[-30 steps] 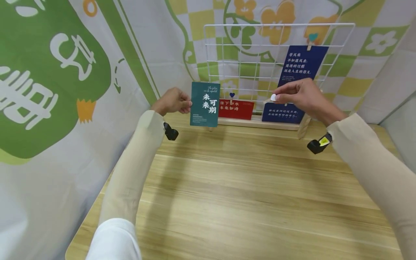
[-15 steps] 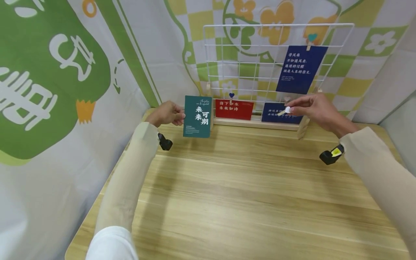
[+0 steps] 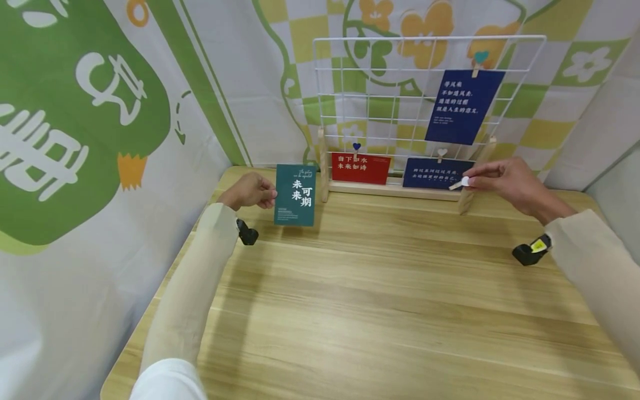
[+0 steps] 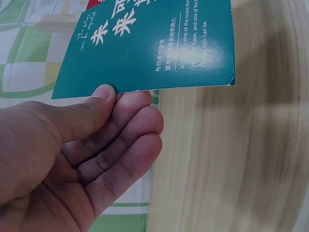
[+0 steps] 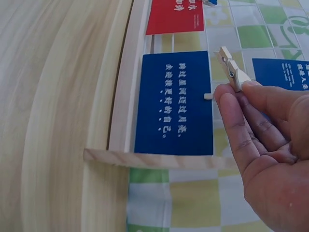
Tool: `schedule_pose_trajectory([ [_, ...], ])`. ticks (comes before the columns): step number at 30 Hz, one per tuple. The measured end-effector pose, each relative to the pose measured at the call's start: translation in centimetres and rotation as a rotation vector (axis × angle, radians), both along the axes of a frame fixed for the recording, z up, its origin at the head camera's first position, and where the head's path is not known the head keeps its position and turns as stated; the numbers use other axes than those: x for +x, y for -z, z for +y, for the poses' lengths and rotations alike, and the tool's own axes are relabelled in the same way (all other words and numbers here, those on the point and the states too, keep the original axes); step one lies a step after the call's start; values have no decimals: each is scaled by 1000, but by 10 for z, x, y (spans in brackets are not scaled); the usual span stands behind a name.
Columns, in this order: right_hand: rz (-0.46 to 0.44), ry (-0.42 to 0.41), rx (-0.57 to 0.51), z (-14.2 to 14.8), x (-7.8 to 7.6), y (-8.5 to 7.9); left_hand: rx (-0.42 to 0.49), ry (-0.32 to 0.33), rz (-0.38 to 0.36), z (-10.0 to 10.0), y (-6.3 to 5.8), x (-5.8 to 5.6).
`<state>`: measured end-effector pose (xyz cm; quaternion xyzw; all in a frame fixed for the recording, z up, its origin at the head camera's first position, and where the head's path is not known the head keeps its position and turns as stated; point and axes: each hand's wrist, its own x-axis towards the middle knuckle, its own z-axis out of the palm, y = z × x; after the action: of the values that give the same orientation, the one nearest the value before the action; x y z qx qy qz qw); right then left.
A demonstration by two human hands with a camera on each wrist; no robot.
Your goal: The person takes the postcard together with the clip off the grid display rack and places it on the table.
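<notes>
A teal card [image 3: 295, 195] with white lettering is pinched at its left edge by my left hand [image 3: 250, 191], thumb on its printed face in the left wrist view. It is held upright over the table, left of the white wire grid rack [image 3: 380, 105]. Between the thumb and fingers of my right hand [image 3: 515, 183] is a small wooden clothespin [image 5: 229, 67] with a white end piece. That hand is at the rack's right foot, close by the lower blue card [image 5: 176, 104]. Clothespins with heart tops fix this card, a red card [image 3: 361, 168] and a taller blue card [image 3: 464, 106] to the grid.
The rack stands on a wooden base [image 3: 395, 192] with wooden side posts at the back of the wood-grain table [image 3: 380, 289]. Patterned cloth [image 3: 310, 44] hangs behind it, and a green and white cloth [image 3: 100, 183] hangs along the left.
Both hands have drawn back from the rack toward the table's front. The left hand moved left and down with the teal card; the right moved right and down with the clothespin.
</notes>
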<state>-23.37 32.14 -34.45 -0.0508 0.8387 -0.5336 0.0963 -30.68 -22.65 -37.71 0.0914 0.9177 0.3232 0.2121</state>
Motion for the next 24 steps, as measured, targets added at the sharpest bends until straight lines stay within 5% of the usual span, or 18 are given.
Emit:
schedule_pose_trajectory([
  [24,-67,34,-27,39,4,32,-3,-4,-79,-21,27,19],
])
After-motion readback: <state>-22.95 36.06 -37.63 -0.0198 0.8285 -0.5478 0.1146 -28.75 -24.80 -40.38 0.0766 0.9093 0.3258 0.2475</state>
